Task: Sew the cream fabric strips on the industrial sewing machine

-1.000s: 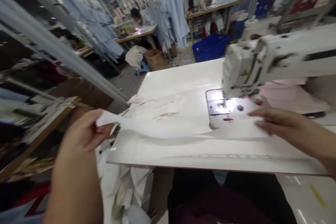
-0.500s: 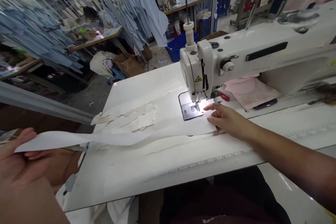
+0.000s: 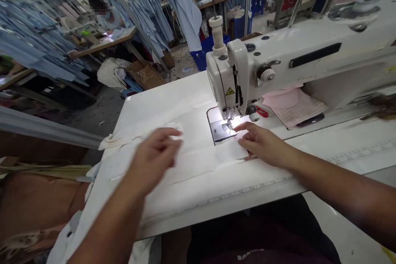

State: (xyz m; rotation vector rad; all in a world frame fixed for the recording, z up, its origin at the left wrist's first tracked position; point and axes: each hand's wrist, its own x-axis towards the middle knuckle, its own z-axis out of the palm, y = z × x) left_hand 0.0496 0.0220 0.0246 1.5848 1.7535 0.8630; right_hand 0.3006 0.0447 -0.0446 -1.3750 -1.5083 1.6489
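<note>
The white sewing machine head [image 3: 230, 80] stands over its steel needle plate [image 3: 221, 130], lit by a small lamp. A long strip of white fabric [image 3: 198, 161] lies flat on the white table [image 3: 161, 103], with its end near the needle. My right hand [image 3: 262, 142] rests its fingertips on the fabric just beside the plate, pressing without gripping. My left hand [image 3: 154, 156] is blurred above the fabric, fingers loosely curled, and holds nothing that I can see. More folded white cloth [image 3: 139, 132] lies at the table's left side.
A pink patterned pad [image 3: 293, 109] and a red tool [image 3: 262, 111] sit behind the needle. A ruler scale [image 3: 235, 196] runs along the table's front. Beyond are hanging blue shirts [image 3: 40, 45], a co-worker [image 3: 102, 14] at a bench, and a blue crate [image 3: 201, 57].
My left hand has let go of the fabric strip, which now lies on the table, and has moved over the cloth. My right hand stays near the plate; the view has shifted slightly.
</note>
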